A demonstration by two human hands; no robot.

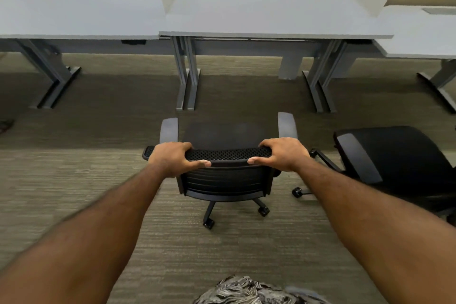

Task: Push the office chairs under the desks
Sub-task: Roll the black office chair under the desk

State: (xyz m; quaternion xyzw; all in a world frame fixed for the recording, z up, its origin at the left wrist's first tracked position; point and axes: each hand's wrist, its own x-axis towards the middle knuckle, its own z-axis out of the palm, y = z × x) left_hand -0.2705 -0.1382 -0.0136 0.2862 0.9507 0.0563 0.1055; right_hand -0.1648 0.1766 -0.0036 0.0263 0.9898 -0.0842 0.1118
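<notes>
Mid-frame, left hand [172,158] and right hand [283,155] have fingers wrapped on the chair [225,170] backrest top, chair short of the worktop [271,17] at upper centre; a skewed push could knock armrests into desk legs [186,74].

Both hands grip the chair backrest [228,155]. Ahead of the grip: open carpet [123,128], bare gap between middle desk's legs [186,74]. Right of the grip: second chair [394,155] close, its caster [297,192] near.
</notes>
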